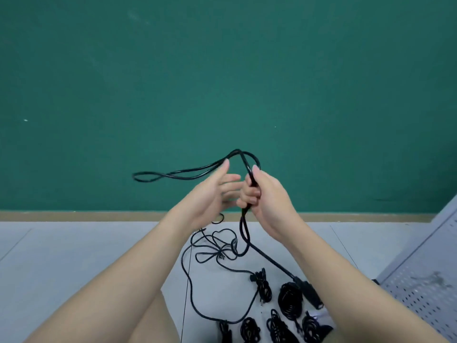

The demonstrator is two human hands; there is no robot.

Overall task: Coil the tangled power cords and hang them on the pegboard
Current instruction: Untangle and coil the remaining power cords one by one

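Long black rubber power cord [188, 172] looped out to left, above open left hand [212, 194], fingers spread, thumb tip touching strands. Right hand [262, 194] fisted tight on cord's doubled mid-section. Grey perforated metal pegboard [420, 288] far right, well apart.

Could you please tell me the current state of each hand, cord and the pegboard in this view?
right hand: fist closed around the held cord.
left hand: open, fingers spread, touching the cord's loop.
held cord: partly looped in the air, tail hanging to the floor.
loose cords: tangled on the floor.
coiled cords: bundled, lying on the floor.
pegboard: nothing visibly hung on the part in view.
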